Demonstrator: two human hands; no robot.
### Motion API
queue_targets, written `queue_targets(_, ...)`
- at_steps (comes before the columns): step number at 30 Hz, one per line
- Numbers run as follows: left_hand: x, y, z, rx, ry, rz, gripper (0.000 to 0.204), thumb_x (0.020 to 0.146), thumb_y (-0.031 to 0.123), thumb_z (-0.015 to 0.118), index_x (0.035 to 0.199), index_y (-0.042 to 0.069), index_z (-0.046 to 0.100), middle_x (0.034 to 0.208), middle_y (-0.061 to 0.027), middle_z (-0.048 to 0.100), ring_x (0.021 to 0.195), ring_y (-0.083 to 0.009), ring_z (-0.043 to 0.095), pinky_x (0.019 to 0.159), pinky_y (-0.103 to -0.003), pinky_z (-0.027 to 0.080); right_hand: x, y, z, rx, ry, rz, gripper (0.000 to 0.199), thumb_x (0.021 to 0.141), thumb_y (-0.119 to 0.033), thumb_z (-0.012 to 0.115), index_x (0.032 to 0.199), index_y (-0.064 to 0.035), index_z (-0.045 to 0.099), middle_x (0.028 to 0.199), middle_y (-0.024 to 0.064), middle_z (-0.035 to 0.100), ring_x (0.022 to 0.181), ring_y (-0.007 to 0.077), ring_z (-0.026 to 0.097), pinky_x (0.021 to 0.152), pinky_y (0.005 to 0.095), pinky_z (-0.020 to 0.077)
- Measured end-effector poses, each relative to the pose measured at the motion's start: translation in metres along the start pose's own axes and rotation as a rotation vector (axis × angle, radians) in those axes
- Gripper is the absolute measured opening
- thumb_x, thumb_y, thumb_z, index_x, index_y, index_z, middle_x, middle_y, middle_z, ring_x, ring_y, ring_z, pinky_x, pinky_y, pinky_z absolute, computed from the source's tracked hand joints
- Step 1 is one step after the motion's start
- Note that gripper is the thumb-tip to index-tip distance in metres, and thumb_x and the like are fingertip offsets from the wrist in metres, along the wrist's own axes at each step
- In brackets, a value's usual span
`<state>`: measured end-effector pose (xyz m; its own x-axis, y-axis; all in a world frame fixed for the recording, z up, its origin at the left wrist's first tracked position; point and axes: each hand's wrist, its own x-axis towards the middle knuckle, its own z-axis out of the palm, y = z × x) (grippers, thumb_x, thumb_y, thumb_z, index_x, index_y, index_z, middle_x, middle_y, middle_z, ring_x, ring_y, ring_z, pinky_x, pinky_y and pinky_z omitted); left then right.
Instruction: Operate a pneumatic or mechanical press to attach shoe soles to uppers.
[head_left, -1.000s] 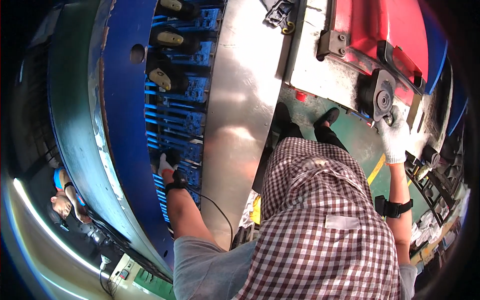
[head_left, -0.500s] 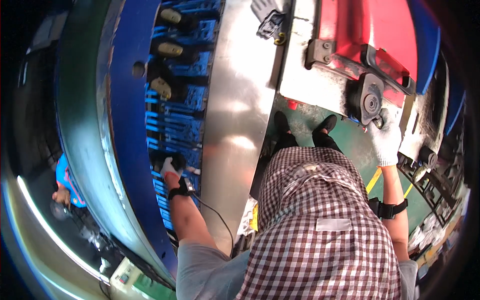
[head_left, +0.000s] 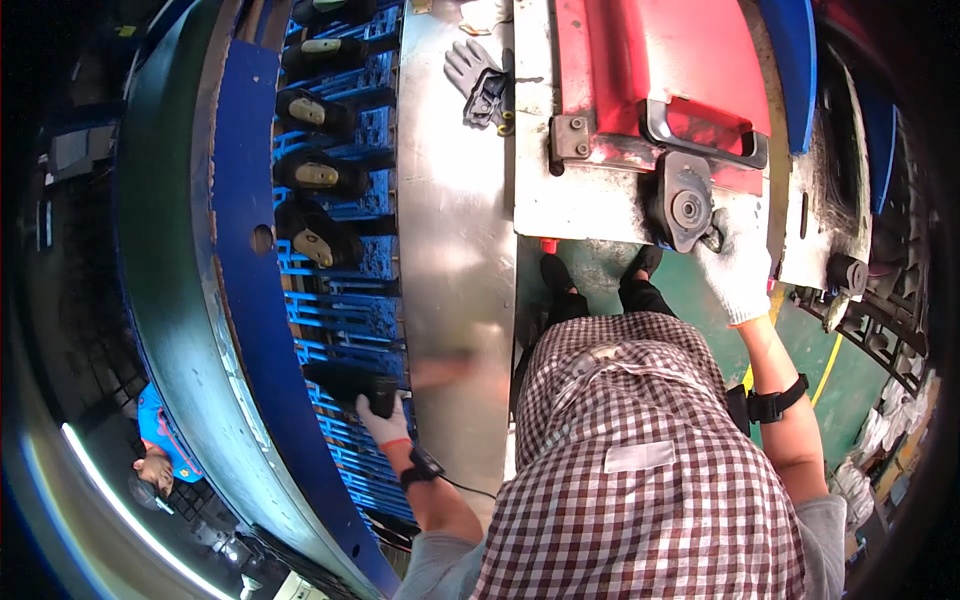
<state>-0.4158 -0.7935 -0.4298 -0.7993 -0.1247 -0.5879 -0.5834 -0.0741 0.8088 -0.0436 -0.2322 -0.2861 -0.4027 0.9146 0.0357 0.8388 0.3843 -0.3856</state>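
Observation:
My left hand point(head_left: 384, 421), in a pale glove, is closed on the heel-like end of a black shoe point(head_left: 345, 383) over the blue slatted rack point(head_left: 345, 330). Farther up the rack, several black shoes point(head_left: 316, 176) lie in a row with tan tops showing. My right hand point(head_left: 735, 268), in a white knit glove, is closed at the front edge of the red machine point(head_left: 690, 60). Its fingertips meet a small dark part point(head_left: 712, 240) beside a dark plate with a round boss point(head_left: 687, 205). What those fingers grip is mostly hidden.
A bare metal ledge point(head_left: 455, 260) runs between the rack and the machine. On it lies a grey glove point(head_left: 475, 80). A blue panel point(head_left: 250, 240) with a curved green cover borders the rack. Beyond it another person point(head_left: 165, 440) in blue is visible. A black handle point(head_left: 705, 135) juts from the machine.
The view has shifted, so the rack and machine appear moved. My left hand has drawn toward the ledge, bringing the shoe's end with it. My right hand stays at the same machine part.

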Motion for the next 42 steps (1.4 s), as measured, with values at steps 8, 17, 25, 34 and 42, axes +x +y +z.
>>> queue_targets(8, -0.148, -0.011, 0.190, -0.093, -0.747, -0.247, 0.084, 0.080, 0.021, 0.080, 0.154, 0.006, 0.044, 0.152, -0.0129, 0.055, 0.137, -0.0346, 0.054, 0.120, -0.052, 0.042, -0.002, 0.022, -0.025, 0.194, -0.012, -0.079, 0.024, 0.080, -0.022, 0.077, 0.097, -0.0064, 0.069, 0.083, 0.0136, 0.065, 0.080, 0.0277, 0.064, 0.074, 0.0423, 0.0508)
queue_targets(17, -0.373, 0.023, 0.438, 0.324, -1.484, 0.095, 0.108, 0.072, 0.041, 0.092, 0.155, -0.001, 0.037, 0.147, -0.0157, 0.055, 0.134, -0.0255, 0.056, 0.113, -0.040, 0.047, -0.013, -0.007, -0.146, 0.888, -0.459, -0.217, 0.105, 0.082, -0.028, 0.075, 0.164, 0.0040, 0.018, 0.170, 0.0265, 0.020, 0.160, 0.0353, 0.015, 0.129, 0.0431, 0.0143)
queue_targets(25, -0.483, 0.031, 0.539, 0.553, -1.699, 0.582, 0.102, 0.092, 0.034, 0.076, 0.166, 0.001, 0.013, 0.166, -0.0276, 0.030, 0.156, -0.0339, 0.028, 0.126, -0.044, 0.026, 0.020, 0.155, -0.183, 0.816, 0.276, 0.091, 0.080, 0.078, -0.026, 0.078, 0.150, 0.0000, 0.053, 0.149, 0.0190, 0.054, 0.138, 0.0306, 0.050, 0.117, 0.0396, 0.0384)
queue_targets(34, -0.586, 0.063, 0.644, 0.248, -1.602, 0.870, 0.090, 0.094, 0.038, 0.074, 0.161, 0.000, 0.029, 0.160, -0.0260, 0.040, 0.150, -0.0348, 0.040, 0.123, -0.044, 0.032, 0.118, 0.293, -0.173, 0.008, 0.370, 0.367, 0.071, 0.075, -0.040, 0.079, 0.143, -0.0263, 0.064, 0.138, 0.0309, 0.055, 0.128, 0.0443, 0.057, 0.106, 0.0479, 0.0507)
queue_targets(42, -0.681, 0.064, 0.710, -0.039, -1.649, 1.144, 0.062, 0.102, 0.034, 0.060, 0.150, -0.003, 0.048, 0.147, -0.0230, 0.056, 0.137, -0.0293, 0.054, 0.116, -0.037, 0.040, 0.115, 0.292, -0.157, -0.036, 0.251, 0.362, 0.074, 0.078, -0.043, 0.076, 0.149, -0.0328, 0.057, 0.145, 0.0308, 0.050, 0.130, 0.0439, 0.055, 0.107, 0.0472, 0.0504)
